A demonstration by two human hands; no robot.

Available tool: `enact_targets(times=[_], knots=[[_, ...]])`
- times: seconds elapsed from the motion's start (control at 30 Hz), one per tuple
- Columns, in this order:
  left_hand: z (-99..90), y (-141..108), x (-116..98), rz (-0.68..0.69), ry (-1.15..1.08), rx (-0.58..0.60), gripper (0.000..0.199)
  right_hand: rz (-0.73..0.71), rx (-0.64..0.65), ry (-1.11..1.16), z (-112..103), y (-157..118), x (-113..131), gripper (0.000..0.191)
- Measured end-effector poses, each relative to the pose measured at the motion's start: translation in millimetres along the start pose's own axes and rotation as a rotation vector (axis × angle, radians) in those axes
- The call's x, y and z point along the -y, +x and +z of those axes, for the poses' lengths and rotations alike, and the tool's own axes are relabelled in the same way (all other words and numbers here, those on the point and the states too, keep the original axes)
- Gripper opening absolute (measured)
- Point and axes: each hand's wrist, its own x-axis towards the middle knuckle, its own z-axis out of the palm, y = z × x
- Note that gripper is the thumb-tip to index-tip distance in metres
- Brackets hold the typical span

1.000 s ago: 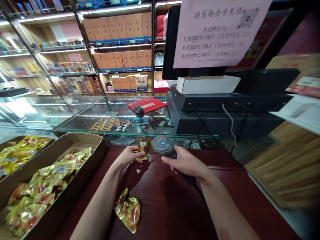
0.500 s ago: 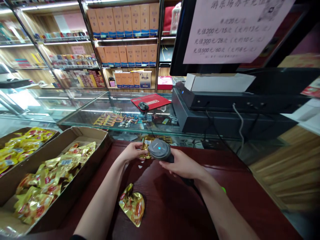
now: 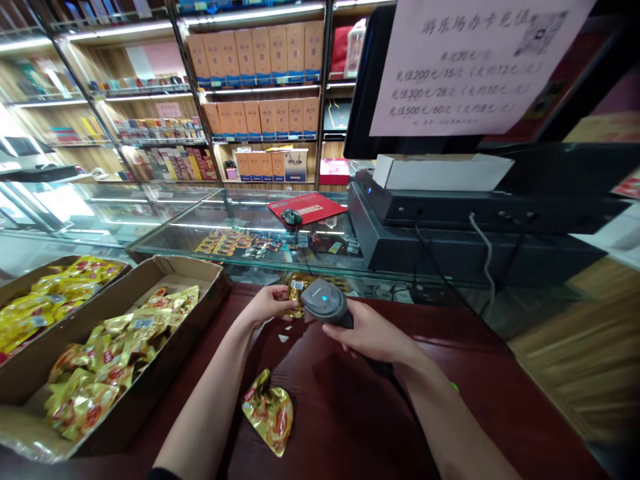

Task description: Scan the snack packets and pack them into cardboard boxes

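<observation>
My left hand (image 3: 267, 305) pinches a small gold foil snack packet (image 3: 295, 291), whose white label faces up. Wrapped round the handle of a dark grey barcode scanner (image 3: 324, 300) is my right hand (image 3: 373, 333). The scanner's head sits just right of the packet and hides part of it; a blue light glows on its top. Nearer me, a second gold snack packet (image 3: 270, 413) lies on the dark red tabletop (image 3: 340, 413). To the left stands an open cardboard box (image 3: 165, 347) holding several more gold packets.
Another box of yellow packets (image 3: 55, 293) stands at the far left. Beyond the tabletop is a glass display counter (image 3: 200, 220) with a red mat (image 3: 320, 207) and a computer mouse (image 3: 291, 217). A black cash drawer (image 3: 400, 243) and a monitor with a paper sign (image 3: 465, 73) rise at the right.
The whole view has shifted slightly down and to the right. Both hands keep hold of the packet and the scanner, with little change between them.
</observation>
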Motion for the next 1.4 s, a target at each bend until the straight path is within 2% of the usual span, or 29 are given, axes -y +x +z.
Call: enact_targets(times=[0.1, 0.2, 0.33, 0.47, 0.53, 0.63, 0.73, 0.83, 0.93, 1.03, 1.17, 1.3, 1.33, 1.4], knots=[[-4.1, -8.9, -7.5, 0.064, -0.025, -0.097, 0.062, 0.028, 0.014, 0.022, 1.3, -1.8, 4.3, 0.033], [-18.0, -28.5, -20.8, 0.136, -0.005, -0.191, 0.065, 0.005, 0.021, 0.001, 4.0, -2.3, 6.7, 0.031], [-56.3, -74.2, -46.4, 0.223, 0.146, -0.37, 0.059, -0.072, 0.037, -0.029, 9.2, -1.8, 7.4, 0.028], [-102.9, -134.1, -72.3, 0.245, 0.238, -0.611, 0.059, -0.014, 0.09, -0.019, 14.7, -2.4, 8.4, 0.038], [-124.5, -162.8, -80.9, 0.257, 0.253, -0.72, 0.061, -0.025, 0.1, -0.034, 17.7, -2.8, 9.1, 0.038], [-153.1, -197.7, -87.1, 0.28, 0.296, -0.82, 0.064, -0.072, 0.116, -0.044, 22.2, -3.2, 9.8, 0.034], [-172.2, -219.7, -88.7, 0.275, 0.373, -0.91, 0.07, -0.099, 0.143, -0.038, 25.9, -3.6, 10.8, 0.033], [-173.9, -226.7, -89.2, 0.285, 0.433, -0.935, 0.07, -0.104, 0.141, -0.044, 27.1, -4.7, 13.0, 0.037], [-154.5, -215.8, -85.7, 0.286, 0.493, -0.856, 0.062, -0.097, 0.133, -0.045, 25.8, -6.6, 15.7, 0.038], [-117.3, -190.3, -73.1, 0.278, 0.567, -0.7, 0.052, -0.088, 0.119, -0.037, 22.9, -8.5, 17.2, 0.037], [-58.4, -157.3, -45.0, 0.217, 0.715, -0.303, 0.047, -0.12, 0.101, -0.022, 18.8, -11.4, 18.5, 0.033], [-15.2, -146.5, -17.9, 0.181, 0.979, 0.264, 0.054, -0.119, 0.083, -0.022, 14.5, -15.0, 21.8, 0.034], [-8.1, -147.0, -12.0, 0.164, 1.04, 0.361, 0.058, -0.114, 0.074, -0.025, 13.3, -15.7, 22.4, 0.034], [2.4, -149.5, -1.5, 0.142, 1.16, 0.398, 0.066, -0.101, 0.047, -0.029, 10.8, -16.4, 22.7, 0.033]])
